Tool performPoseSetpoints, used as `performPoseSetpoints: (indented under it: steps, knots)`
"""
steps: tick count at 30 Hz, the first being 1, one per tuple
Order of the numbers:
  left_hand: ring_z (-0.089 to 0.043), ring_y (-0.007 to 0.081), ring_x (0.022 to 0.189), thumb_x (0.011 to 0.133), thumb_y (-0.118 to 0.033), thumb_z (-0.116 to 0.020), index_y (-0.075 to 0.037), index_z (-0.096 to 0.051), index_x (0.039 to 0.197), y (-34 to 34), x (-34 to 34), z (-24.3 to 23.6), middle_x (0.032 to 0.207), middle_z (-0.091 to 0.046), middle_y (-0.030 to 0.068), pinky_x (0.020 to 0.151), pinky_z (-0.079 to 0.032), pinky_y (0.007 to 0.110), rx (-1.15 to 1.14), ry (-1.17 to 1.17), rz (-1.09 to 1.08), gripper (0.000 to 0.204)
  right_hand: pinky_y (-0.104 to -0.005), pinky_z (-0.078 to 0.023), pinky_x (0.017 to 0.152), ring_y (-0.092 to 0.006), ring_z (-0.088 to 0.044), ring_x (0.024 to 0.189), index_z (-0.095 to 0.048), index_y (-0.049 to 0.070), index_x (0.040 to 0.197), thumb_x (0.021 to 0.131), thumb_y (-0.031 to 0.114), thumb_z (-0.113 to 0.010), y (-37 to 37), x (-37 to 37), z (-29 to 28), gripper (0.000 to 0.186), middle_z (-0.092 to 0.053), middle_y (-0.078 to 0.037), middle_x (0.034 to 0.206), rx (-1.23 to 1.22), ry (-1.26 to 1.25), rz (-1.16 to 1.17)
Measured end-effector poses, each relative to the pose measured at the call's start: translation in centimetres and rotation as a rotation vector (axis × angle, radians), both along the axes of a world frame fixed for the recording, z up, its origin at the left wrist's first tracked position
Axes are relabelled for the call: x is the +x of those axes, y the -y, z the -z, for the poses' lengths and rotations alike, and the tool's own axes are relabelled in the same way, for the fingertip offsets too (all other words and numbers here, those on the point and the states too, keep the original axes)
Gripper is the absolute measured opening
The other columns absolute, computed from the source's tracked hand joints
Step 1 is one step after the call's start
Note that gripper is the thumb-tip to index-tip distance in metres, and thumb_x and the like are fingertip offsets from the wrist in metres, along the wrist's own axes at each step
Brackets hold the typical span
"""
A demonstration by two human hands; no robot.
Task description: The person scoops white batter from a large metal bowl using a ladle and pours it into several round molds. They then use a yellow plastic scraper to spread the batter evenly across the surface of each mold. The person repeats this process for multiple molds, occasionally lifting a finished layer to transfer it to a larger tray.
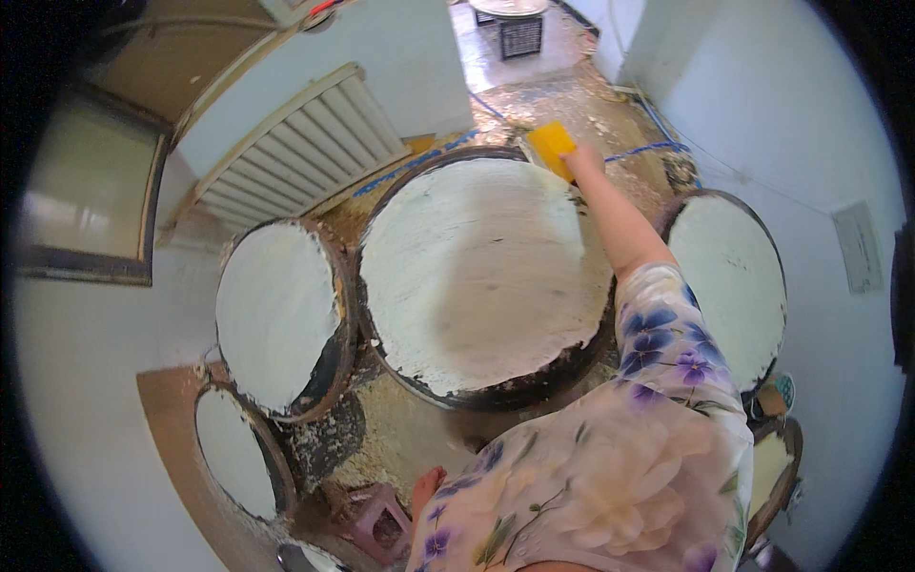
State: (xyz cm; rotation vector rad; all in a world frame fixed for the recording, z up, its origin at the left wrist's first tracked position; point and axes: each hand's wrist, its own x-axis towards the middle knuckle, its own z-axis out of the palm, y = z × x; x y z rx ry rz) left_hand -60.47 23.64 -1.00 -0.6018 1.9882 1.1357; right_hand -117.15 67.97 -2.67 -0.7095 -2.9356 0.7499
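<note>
My right hand (578, 160) grips a yellow flat spreader (550, 140) at the far right rim of a large round dark pan (486, 387). A pale, streaked batter-like layer (462, 272) covers most of this pan, with ragged edges and a shadow across it. Low beside my floral clothing, my left hand (429, 484) is partly visible near a pink plastic stool (376, 524); its grip is too small to make out.
Similar coated round pans sit left (276, 319), right (724, 286), lower left (233, 453) and lower right (770, 467). A white radiator (295, 143) lines the back wall beside a doorway with a black crate (519, 38). Blue tubing (643, 148) crosses the dirty floor.
</note>
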Motion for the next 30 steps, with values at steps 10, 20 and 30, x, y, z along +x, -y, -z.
performPoseSetpoints:
  steps: [10,20,30]
  knots:
    - [-0.057,0.0171,0.086,0.084,-0.033,-0.051,0.0,-0.056,0.103,-2.6,7.8,-4.7,0.093,-0.06,0.008,0.073,-0.043,0.026,-0.026,-0.025,-0.669,0.038,-0.0393,-0.047,0.071,-0.0279,-0.06,0.083,-0.063,0.009,0.083,0.072,0.014,-0.051,30.5,-4.0,-2.0,0.017,-0.062,-0.012,0.083,0.231,-0.154,-0.86]
    - [-0.055,0.0111,0.08,0.084,-0.029,-0.052,-0.003,-0.056,0.104,1.8,1.6,-5.5,0.089,-0.059,0.0026,0.068,-0.044,0.024,0.124,-0.115,-1.025,0.034,-0.0401,-0.047,0.058,-0.0267,-0.061,0.069,-0.065,0.008,0.074,0.069,0.02,-0.054,41.5,21.7,-1.5,0.017,-0.062,-0.01,0.071,0.216,-0.098,-1.997]
    - [-0.054,0.0069,0.076,0.085,-0.024,-0.051,-0.005,-0.052,0.111,5.4,-17.9,-3.0,0.083,-0.059,0.0024,0.062,-0.041,0.018,0.278,-0.354,-0.511,0.033,-0.0433,-0.045,0.057,-0.0339,-0.058,0.068,-0.051,0.008,0.079,0.073,0.023,-0.055,21.2,37.7,-7.6,0.017,-0.058,-0.015,0.067,-0.266,0.395,-1.453]
